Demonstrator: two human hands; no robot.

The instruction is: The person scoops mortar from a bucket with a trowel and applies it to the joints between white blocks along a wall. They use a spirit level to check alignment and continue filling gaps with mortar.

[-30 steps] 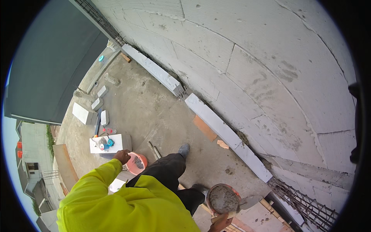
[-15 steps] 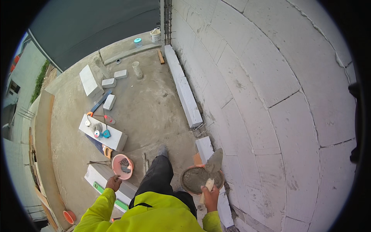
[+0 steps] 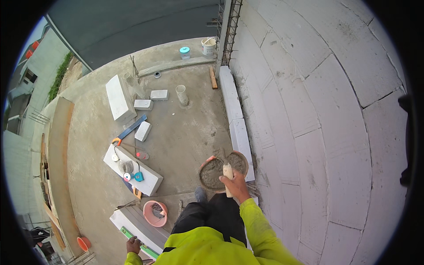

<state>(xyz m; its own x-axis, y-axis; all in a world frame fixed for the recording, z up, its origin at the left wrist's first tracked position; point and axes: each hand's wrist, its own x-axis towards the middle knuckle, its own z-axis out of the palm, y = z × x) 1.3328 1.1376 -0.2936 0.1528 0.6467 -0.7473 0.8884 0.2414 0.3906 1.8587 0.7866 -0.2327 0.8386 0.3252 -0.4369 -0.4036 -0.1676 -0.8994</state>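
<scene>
My right hand (image 3: pixel 237 185) is closed around the pale wooden handle of a trowel (image 3: pixel 227 176). Its mortar-covered blade reaches across an orange-rimmed basin (image 3: pixel 202 170) and sits at the far rim. Grey wet mortar (image 3: pixel 212 173) fills much of the basin, which stands on the floor beside a row of white blocks (image 3: pixel 240 132) along the wall. At lower left my left hand (image 3: pixel 133 245) hangs over a green spirit level (image 3: pixel 128 232) lying on a large white block (image 3: pixel 132 219). Its fingers are loosely bent and partly apart, with nothing visible in them; contact with the level cannot be told.
A pink bucket (image 3: pixel 148 215) with dark pieces inside stands left of my legs. Beyond it, a white block (image 3: pixel 150 179) carries a teal tape measure (image 3: pixel 139 176) and spools. A handsaw (image 3: pixel 132 128) and smaller blocks lie farther off. The block wall (image 3: pixel 309 145) rises at right.
My right hand and trowel have moved forward, and the basin now stands farther along the wall beside the long blocks. My left hand has dropped back from near the pink bucket. The view has shifted.
</scene>
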